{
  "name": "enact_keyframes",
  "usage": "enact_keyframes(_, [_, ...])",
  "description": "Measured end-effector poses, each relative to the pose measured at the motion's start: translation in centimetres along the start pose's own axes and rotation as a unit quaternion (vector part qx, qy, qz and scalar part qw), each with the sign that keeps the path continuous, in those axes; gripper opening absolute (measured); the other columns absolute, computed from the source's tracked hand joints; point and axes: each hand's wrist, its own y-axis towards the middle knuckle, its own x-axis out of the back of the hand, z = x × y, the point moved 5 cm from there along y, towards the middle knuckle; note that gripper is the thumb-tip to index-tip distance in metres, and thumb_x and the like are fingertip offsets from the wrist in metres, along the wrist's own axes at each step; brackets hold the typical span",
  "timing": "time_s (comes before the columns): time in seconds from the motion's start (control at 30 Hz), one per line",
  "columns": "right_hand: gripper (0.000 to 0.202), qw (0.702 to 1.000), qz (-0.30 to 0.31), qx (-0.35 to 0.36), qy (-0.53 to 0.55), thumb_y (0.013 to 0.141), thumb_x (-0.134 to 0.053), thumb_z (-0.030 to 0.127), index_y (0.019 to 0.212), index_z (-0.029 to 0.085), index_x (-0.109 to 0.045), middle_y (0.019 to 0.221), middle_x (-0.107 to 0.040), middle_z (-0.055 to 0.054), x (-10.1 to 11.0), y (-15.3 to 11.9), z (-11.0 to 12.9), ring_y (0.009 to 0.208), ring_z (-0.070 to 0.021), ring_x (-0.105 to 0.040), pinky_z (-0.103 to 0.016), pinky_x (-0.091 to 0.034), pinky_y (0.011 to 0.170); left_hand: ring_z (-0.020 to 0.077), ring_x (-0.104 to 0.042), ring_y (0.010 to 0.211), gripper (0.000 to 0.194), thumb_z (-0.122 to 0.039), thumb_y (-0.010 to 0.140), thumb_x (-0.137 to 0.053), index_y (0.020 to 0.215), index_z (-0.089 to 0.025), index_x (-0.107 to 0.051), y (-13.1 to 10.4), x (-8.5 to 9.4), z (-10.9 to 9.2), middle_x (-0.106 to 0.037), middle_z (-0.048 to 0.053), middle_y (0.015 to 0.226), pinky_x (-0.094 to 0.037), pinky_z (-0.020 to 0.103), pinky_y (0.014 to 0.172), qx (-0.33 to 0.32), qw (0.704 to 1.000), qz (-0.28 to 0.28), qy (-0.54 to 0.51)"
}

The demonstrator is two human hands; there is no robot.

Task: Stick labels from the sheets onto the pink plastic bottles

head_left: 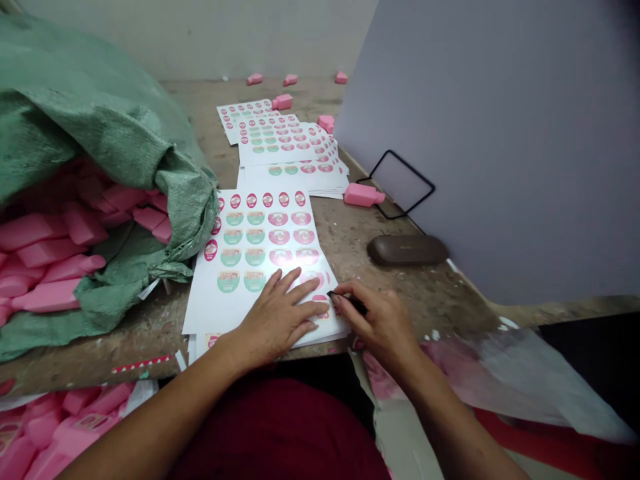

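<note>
My left hand (287, 310) lies flat with fingers spread on a white sticker sheet (200, 313), near its lower right corner. Printed rows of pink ovals and of green and pink half-round labels cover the sheet, and my left fingers hide some of them. At the sheet's right edge, my right hand (375, 313) pinches a slim black tool (354, 303). Its tip points left and rests at or just above a label near the edge. Most of the tool is hidden in the fingers, so its kind is unclear. More paper sticks out beneath this sheet.
Farther back lie overlapping sticker sheets (280, 150). A pink bottle (363, 195), a black wire frame (400, 183) and a brown case (407, 250) are to the right, beside a grey panel (500, 147). On the left, a green sack (185, 180) spills pink bottles; more bottles (75, 433) lie below.
</note>
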Motion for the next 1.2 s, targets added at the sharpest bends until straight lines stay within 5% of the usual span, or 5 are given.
enact_keyframes(0.5, [0.022, 0.995, -0.035, 0.045, -0.085, 0.096, -0.050, 0.032, 0.088, 0.022, -0.068, 0.078, -0.075, 0.000, 0.5, -0.2, 0.7, 0.057, -0.0168, -0.056, -0.035, -0.028, 0.068, 0.0338, -0.029, 0.147, 0.037, -0.034, 0.096, -0.051, 0.132, -0.031, -0.061, -0.2, -0.3, 0.1, -0.046, 0.006, 0.153, -0.023, 0.061, 0.118, -0.007, 1.000, -0.011, 0.002])
enact_keyframes(0.67, [0.025, 1.000, 0.004, 0.022, 0.019, 0.096, -0.048, 0.035, 0.090, 0.023, -0.070, 0.078, -0.075, -0.002, 0.6, -0.1, 0.4, 0.063, -0.0178, -0.064, -0.032, -0.038, 0.066, 0.0322, -0.029, 0.148, 0.037, -0.032, 0.096, -0.052, 0.132, -0.030, -0.060, -0.2, -0.3, 0.1, -0.047, 0.007, 0.153, -0.021, 0.060, 0.119, -0.007, 1.000, -0.016, -0.011])
enact_keyframes(0.9, [0.042, 0.997, 0.061, -0.041, 0.035, 0.088, -0.061, 0.046, 0.123, 0.024, -0.070, 0.086, -0.078, -0.007, 0.2, -1.6, 0.6, 0.069, -0.0259, -0.071, -0.036, -0.052, 0.065, 0.0326, -0.022, 0.151, 0.059, -0.033, 0.090, -0.060, 0.143, -0.015, -0.041, -0.5, -0.1, 0.8, -0.041, 0.017, 0.155, -0.022, 0.056, 0.121, 0.041, 0.995, -0.050, -0.072])
enact_keyframes(1.07, [0.040, 0.935, 0.185, -0.120, 0.278, 0.079, -0.073, 0.042, 0.117, 0.030, -0.074, 0.096, -0.079, -0.004, 1.0, -3.2, 1.3, 0.083, -0.0256, -0.074, -0.036, -0.058, 0.071, 0.0338, -0.021, 0.151, 0.076, -0.040, 0.087, -0.065, 0.150, -0.016, -0.029, -0.6, -0.3, 1.2, -0.035, 0.019, 0.158, -0.021, 0.059, 0.121, 0.040, 0.993, -0.038, -0.101])
enact_keyframes(1.2, [0.034, 0.900, 0.053, -0.159, 0.402, 0.076, -0.075, 0.054, 0.099, 0.029, -0.076, 0.090, -0.077, -0.005, 3.3, -3.9, -0.3, 0.078, -0.0250, -0.073, -0.035, -0.059, 0.064, 0.0351, -0.017, 0.152, 0.082, -0.044, 0.084, -0.068, 0.151, -0.018, -0.029, -0.1, -0.2, 1.4, -0.030, 0.020, 0.160, -0.020, 0.061, 0.120, 0.043, 0.994, -0.009, -0.102])
